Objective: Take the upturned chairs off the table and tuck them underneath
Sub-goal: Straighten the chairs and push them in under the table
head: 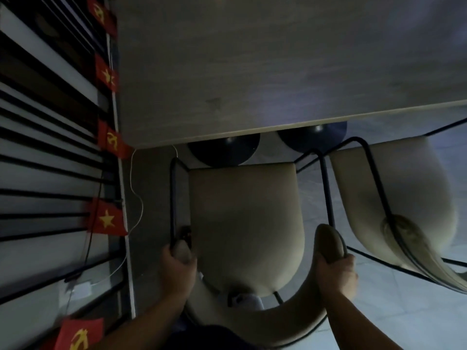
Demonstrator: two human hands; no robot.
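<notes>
A beige padded chair (pixel 246 223) with a thin black metal frame stands upright on the floor right below me, its seat front at the edge of the grey wooden table (pixel 252 72). My left hand (pixel 177 269) is closed around the chair's left armrest end. My right hand (pixel 336 276) grips the right armrest end. A second beige chair (pixel 394 193) of the same kind stands to the right, partly under the table.
Two dark round table bases (pixel 225 152) show under the table edge. A wall of black and white slats (pixel 50 147) with several small red flags (pixel 107 221) runs along the left. Thin cables (pixel 136 195) hang beside it. Pale tiled floor (pixel 404 311) lies at lower right.
</notes>
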